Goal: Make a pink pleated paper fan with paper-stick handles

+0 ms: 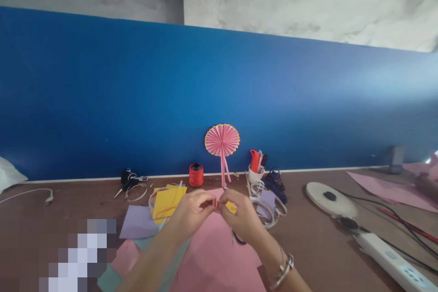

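Observation:
My left hand (193,214) is closed in a pinch on a small reddish-pink piece (214,202), which looks like folded paper. Right beside it, my right hand (241,214), with bracelets at the wrist, is also pinched. Whatever its fingertips hold is too small to make out. Both hands are above a large pink paper sheet (215,255) on the brown table. Beyond them a round pleated pink paper fan (222,140) with a yellow edge and pink strips below leans against the blue panel. A spool of red thread (196,176) stands to its left.
Yellow paper (167,203), purple paper (138,222) and white strip coils lie at left, near black-handled scissors (128,182). A white cup (256,174) holds pens and a red tool. Further right are a white disc (325,196), cables and a power strip (390,255). The blue panel (137,100) bounds the table.

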A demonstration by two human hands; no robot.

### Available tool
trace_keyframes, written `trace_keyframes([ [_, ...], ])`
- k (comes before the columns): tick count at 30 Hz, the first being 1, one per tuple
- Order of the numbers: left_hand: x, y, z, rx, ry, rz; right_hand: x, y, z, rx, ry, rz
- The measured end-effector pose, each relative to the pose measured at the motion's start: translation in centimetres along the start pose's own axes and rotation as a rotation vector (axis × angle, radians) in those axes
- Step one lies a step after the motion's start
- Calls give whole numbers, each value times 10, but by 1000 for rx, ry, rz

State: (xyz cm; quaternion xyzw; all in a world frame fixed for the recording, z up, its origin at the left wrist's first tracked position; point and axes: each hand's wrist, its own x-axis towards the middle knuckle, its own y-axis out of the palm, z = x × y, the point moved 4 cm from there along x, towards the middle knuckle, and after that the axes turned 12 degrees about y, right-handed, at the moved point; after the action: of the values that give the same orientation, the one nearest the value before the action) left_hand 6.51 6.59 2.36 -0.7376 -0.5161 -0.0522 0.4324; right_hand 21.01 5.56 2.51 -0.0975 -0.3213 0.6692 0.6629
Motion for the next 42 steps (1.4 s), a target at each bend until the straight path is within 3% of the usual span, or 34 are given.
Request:
trace_keyframes([
  [11,-2,1,-9,232,112,135,0,0,-5,-7,95,122],
  [24,-8,17,-4,588,135,305,0,8,-12,-66,176,105],
  [34,-7,13,-6,507,107,290,2,10,-19,20,213,66],
  [42,-2,2,-1,254,86,102,5,-1,-20,95,307,-43],
])
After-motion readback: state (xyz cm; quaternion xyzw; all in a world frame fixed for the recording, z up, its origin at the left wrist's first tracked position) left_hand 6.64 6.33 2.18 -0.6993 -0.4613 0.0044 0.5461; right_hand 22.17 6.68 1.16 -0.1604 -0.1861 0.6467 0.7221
